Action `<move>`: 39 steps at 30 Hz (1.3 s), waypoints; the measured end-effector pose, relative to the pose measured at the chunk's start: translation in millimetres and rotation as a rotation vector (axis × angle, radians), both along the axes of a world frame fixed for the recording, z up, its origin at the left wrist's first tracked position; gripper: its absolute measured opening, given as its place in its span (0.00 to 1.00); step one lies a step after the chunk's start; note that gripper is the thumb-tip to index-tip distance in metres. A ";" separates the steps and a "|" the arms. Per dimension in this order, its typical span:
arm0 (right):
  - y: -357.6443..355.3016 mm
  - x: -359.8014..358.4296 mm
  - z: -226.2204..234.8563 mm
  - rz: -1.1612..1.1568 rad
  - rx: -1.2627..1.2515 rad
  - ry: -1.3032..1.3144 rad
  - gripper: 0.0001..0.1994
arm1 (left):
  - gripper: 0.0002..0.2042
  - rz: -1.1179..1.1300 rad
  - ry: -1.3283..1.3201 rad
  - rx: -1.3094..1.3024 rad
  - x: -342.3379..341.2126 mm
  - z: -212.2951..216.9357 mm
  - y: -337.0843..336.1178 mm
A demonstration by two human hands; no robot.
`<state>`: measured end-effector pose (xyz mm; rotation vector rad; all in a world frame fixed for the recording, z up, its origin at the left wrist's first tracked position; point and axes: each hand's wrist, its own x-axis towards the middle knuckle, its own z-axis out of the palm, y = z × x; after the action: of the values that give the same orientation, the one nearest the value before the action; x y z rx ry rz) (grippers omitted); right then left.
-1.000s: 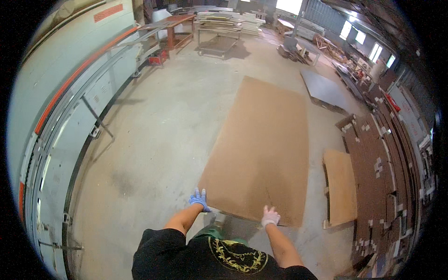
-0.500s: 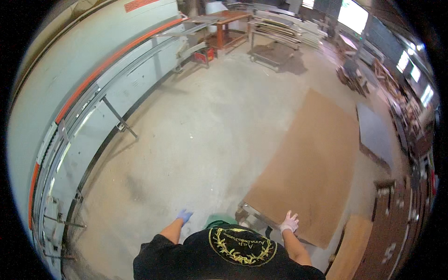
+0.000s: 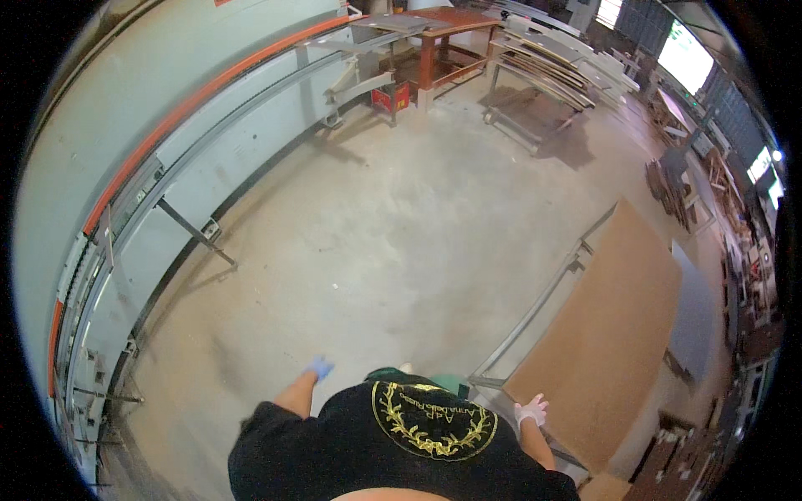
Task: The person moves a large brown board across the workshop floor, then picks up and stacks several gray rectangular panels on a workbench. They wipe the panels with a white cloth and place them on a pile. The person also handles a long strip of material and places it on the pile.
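Note:
My left hand [image 3: 318, 367], in a blue glove, hangs free over the bare concrete floor [image 3: 401, 242] with nothing in it. In a white glove, my right hand [image 3: 530, 411] is spread open just off the near corner of a large brown board [image 3: 610, 334]. That board lies flat on a low metal frame [image 3: 535, 313]. My black shirt fills the bottom of the view and hides my feet.
A long grey machine with an orange rail [image 3: 167, 159] runs along the left wall. A red-legged table [image 3: 434, 33] and a rack of stacked sheets [image 3: 551, 71] stand at the back. Grey panels [image 3: 697, 317] and more boards lie at the right.
I have turned left, so the brown board slid from straight ahead to my right. Both hands have come off its near edge and now hang apart.

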<state>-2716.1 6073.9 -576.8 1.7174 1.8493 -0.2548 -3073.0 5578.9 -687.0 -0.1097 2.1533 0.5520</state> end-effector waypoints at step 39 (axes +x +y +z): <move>624.8 -1138.3 -77.0 0.000 -0.694 0.823 0.23 | 0.27 0.201 0.733 0.631 -1251.8 137.4 739.6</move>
<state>-3854.5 6698.7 -653.8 1.1731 1.9112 -1.5848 -4324.8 6318.5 -549.6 0.2679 2.5429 1.5496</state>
